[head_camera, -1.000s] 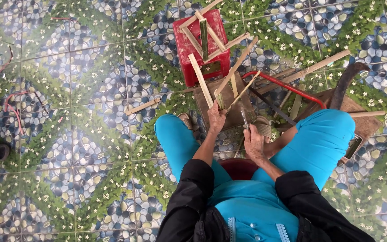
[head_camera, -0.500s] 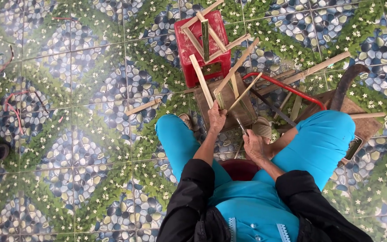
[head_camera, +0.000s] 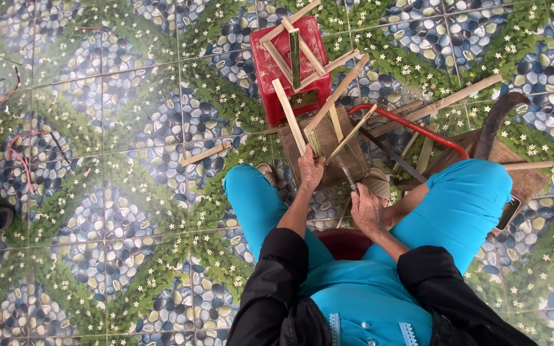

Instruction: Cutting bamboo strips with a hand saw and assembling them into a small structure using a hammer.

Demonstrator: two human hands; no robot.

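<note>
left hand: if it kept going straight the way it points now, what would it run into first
The left hand points up the picture, gripping a bamboo strip. Going straight on, it would probably first meet the wooden block just beyond its knuckles, then the red plastic stool. Depth from this top-down view is unclear.

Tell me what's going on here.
A person in turquoise trousers sits low over a wooden block. The left hand grips a bamboo strip standing on the block; the right hand holds a knife beside it. More strips lie across a red plastic stool and the tiled floor.
</note>
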